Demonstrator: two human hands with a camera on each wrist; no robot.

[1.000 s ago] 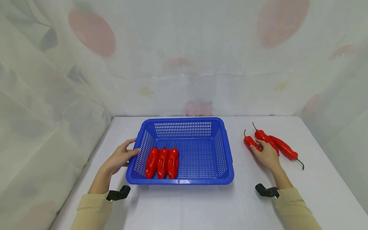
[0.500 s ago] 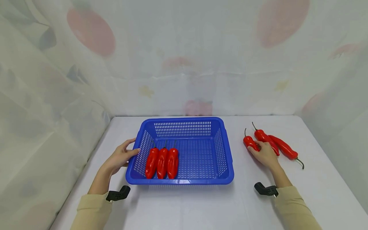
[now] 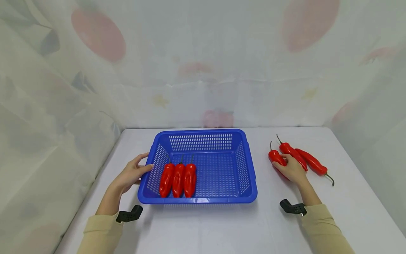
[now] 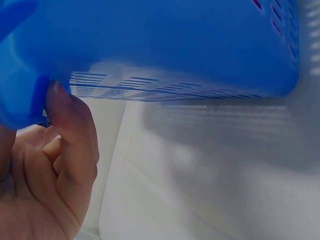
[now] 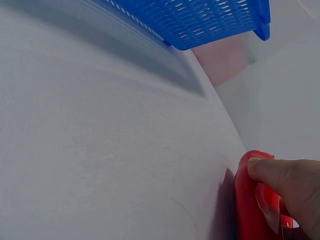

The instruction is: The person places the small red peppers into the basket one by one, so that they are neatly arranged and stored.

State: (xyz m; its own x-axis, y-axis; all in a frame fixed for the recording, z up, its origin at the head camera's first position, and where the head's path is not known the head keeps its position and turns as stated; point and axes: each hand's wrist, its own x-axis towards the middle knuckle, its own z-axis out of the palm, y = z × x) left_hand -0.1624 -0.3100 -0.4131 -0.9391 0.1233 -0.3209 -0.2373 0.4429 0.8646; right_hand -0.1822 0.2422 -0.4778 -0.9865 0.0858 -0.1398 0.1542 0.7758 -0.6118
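Observation:
My left hand (image 3: 131, 174) grips the left rim of a blue perforated plastic basket (image 3: 198, 200), thumb over the edge and fingers outside, as the left wrist view also shows. Three red chili peppers (image 3: 178, 180) lie side by side in the basket's left part, stems pointing away. On the right of the table, my right hand (image 3: 293, 170) pinches the nearest of three more red peppers, a chili pepper (image 3: 276, 157), between thumb and fingers. In the right wrist view the thumb presses on this pepper (image 5: 248, 200); its lower end is partly hidden by the hand in the head view.
Two further red peppers lie just right of my right hand: one pepper (image 3: 292, 151) with its stem pointing away, another pepper (image 3: 312, 162) with its stem toward the near right. A white table (image 3: 209, 229) carries everything. Patterned curtains (image 3: 253, 70) stand behind and at both sides.
My right hand has shifted slightly left and its thumb and fingers have closed in on the left pepper. The left hand and basket keep their place.

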